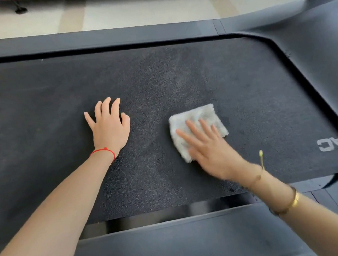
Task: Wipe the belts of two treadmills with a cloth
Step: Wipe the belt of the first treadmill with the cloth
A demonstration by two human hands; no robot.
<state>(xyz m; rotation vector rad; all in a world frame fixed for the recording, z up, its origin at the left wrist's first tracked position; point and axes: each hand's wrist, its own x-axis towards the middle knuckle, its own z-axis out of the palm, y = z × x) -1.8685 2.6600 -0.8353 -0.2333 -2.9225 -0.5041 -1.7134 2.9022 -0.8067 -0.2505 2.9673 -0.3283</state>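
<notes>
Treadmill belt [178, 78], cloth [197, 121] under flat right hand [212, 150]

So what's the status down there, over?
Right hand flat on cloth, pressing it to belt. Left hand braced bare on belt. Nothing in the way.

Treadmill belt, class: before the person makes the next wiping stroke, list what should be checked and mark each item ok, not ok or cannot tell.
1. Cloth lies flat on the belt: ok.
2. Right hand presses the cloth with straight fingers: ok.
3. Left hand rests on the belt, apart from the cloth: ok.
4. Belt stopped: cannot tell.
5. Belt beyond the cloth free of objects: ok.
6. Cloth damp or clean enough: cannot tell.
</notes>
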